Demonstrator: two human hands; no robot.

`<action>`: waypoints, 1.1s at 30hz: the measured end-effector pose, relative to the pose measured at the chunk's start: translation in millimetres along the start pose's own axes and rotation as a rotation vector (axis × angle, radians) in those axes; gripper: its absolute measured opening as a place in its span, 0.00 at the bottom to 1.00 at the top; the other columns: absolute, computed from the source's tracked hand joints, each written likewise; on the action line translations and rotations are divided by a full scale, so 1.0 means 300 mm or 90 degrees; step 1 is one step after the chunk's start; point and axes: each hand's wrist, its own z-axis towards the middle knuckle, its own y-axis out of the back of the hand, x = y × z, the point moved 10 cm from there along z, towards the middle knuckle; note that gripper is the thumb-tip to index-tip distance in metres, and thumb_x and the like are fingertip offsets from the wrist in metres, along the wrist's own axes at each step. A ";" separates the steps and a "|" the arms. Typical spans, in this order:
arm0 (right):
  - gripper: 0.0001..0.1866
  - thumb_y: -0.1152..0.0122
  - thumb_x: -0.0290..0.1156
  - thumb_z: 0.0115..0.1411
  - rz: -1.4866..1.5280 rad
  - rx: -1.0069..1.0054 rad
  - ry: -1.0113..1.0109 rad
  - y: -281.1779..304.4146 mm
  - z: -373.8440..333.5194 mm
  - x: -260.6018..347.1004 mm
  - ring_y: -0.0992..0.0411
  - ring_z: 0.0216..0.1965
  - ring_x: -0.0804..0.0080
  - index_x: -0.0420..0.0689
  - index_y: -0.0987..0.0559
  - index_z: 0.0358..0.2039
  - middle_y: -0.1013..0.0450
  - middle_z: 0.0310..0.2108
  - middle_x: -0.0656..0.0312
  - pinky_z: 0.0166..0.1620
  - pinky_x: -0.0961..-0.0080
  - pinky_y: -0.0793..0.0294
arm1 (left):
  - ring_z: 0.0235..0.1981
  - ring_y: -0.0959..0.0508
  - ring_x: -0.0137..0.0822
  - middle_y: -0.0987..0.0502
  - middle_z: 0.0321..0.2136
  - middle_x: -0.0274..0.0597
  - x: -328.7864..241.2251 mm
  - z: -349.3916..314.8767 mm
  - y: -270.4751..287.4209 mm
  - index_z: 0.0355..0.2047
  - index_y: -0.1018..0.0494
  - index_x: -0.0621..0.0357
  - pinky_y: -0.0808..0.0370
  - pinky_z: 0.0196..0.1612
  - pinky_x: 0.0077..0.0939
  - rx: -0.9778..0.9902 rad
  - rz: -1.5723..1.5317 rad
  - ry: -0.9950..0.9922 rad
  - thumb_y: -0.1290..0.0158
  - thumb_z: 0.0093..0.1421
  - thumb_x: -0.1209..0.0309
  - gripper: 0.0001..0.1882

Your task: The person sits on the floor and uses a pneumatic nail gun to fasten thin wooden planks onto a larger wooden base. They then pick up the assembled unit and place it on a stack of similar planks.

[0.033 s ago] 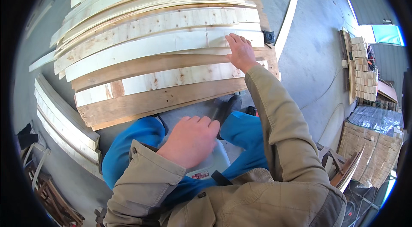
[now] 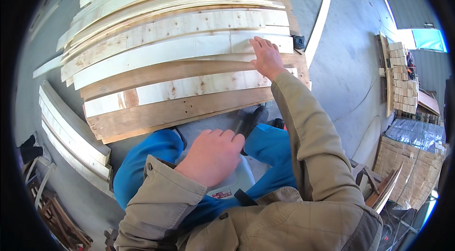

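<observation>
My right hand (image 2: 268,57) reaches forward over the right end of a pale wooden board (image 2: 156,59). Its fingers are stretched out and somewhat apart, resting on or just above the wood. Beside them, at the board's end, sits a small black tape measure (image 2: 298,42). In my lap, above a pale container (image 2: 239,177), my left hand (image 2: 213,155) is curled closed, back upward. Its fingertips and palm are hidden, so I cannot see what it holds, if anything. Between the hands lies a knotty strip (image 2: 189,89) on a broad brown plank (image 2: 156,116).
Several more boards (image 2: 175,23) lie side by side beyond my hands. One narrow board (image 2: 317,30) rests on the concrete floor at right. Curved stacked boards (image 2: 71,132) stand at left. Bundled wood blocks (image 2: 403,78) and a plastic-wrapped stack (image 2: 407,161) are at far right.
</observation>
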 end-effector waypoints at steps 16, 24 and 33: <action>0.35 0.28 0.30 0.48 -0.045 0.094 0.100 -0.006 0.092 0.034 0.24 0.58 0.50 0.47 0.23 0.60 0.22 0.53 0.52 0.65 0.51 0.31 | 0.43 0.18 0.47 0.20 0.38 0.44 0.008 -0.009 -0.014 0.44 0.25 0.56 0.23 0.47 0.42 -0.021 -0.026 0.011 0.34 0.59 0.64 0.17; 0.26 0.27 0.37 0.57 0.494 0.417 -0.093 0.065 -0.048 -0.044 0.20 0.44 0.68 0.36 0.18 0.52 0.18 0.44 0.51 0.52 0.72 0.21 | 0.44 0.17 0.47 0.20 0.38 0.44 0.005 -0.009 -0.027 0.44 0.25 0.56 0.23 0.47 0.42 -0.003 0.000 0.014 0.31 0.58 0.61 0.19; 0.16 0.36 0.38 0.65 0.279 0.413 0.059 0.021 -0.096 -0.012 0.23 0.35 0.58 0.35 0.18 0.38 0.20 0.32 0.49 0.42 0.60 0.24 | 0.47 0.17 0.49 0.19 0.42 0.47 0.010 -0.009 -0.027 0.46 0.23 0.57 0.23 0.50 0.43 0.025 0.007 0.032 0.33 0.60 0.59 0.20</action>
